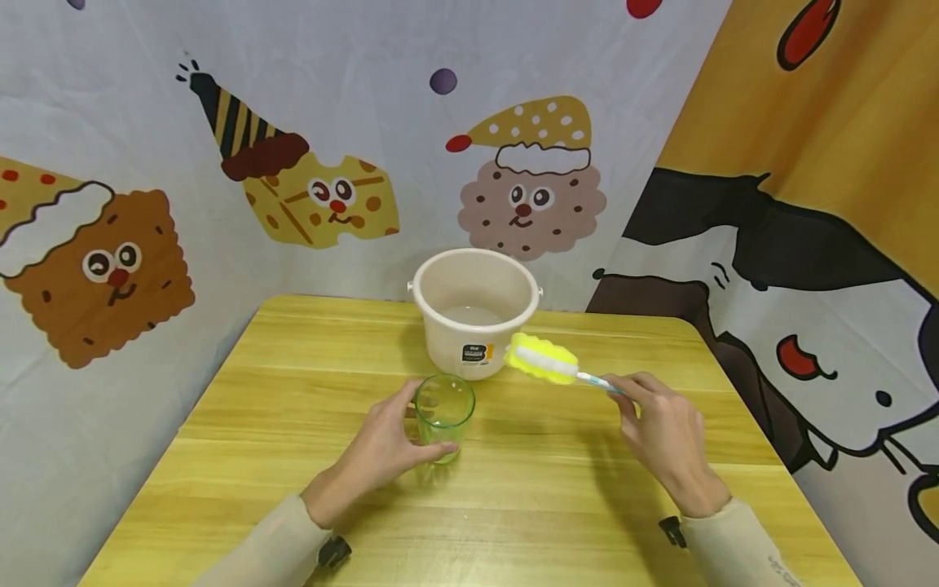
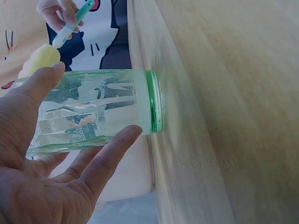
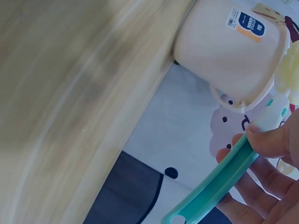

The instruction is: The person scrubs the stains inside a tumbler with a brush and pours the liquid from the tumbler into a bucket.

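My left hand [image 1: 385,444] curls round a clear green glass [image 1: 445,412] that stands upright on the table. Thumb and fingers lie on opposite sides of the glass [image 2: 93,109] in the left wrist view. A sponge cup brush is in my right hand [image 1: 663,432], which grips its handle [image 3: 215,182] between thumb and fingers. The brush's yellow and white sponge head [image 1: 543,359] points left, in the air to the right of the glass and apart from it. Part of the handle is hidden by the right hand in the head view.
Behind the glass a cream bucket [image 1: 447,338] stands at the back of the wooden table [image 1: 293,383], with a label on its front. A cloth with cartoon figures [image 1: 352,49] hangs behind the table and along its sides.
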Demonstrator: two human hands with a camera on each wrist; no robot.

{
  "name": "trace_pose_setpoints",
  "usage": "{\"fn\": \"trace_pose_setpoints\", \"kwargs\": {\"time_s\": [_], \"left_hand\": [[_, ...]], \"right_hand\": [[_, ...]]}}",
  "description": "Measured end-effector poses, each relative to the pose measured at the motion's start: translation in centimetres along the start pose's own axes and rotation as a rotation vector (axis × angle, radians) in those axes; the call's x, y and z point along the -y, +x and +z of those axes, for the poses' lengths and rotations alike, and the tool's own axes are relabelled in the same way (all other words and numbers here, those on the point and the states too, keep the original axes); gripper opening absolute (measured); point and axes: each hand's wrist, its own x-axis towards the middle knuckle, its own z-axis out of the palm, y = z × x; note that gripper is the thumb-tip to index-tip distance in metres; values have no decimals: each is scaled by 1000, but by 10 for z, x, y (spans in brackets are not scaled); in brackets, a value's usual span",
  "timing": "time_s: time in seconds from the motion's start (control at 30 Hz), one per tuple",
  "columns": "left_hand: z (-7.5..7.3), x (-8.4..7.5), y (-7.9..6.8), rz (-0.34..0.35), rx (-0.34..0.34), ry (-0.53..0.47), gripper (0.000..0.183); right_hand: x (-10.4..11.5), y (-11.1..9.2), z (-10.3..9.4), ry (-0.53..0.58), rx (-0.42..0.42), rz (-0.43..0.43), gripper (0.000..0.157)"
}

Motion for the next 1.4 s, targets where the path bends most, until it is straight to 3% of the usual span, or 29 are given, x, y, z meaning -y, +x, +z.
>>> {"fn": "trace_pose_setpoints", "kwargs": {"time_s": [0.73, 1.03, 1.4], "left_hand": [[0, 2, 0, 5, 11, -10, 98], [-1, 2, -2, 1, 10, -2, 97], [1, 4, -2, -8, 13, 1, 94]], "right_hand": [[37, 28, -1, -3, -105, -253, 32], [51, 44, -7, -11, -85, -312, 36], [74, 66, -14, -80, -55, -428, 63]]}}
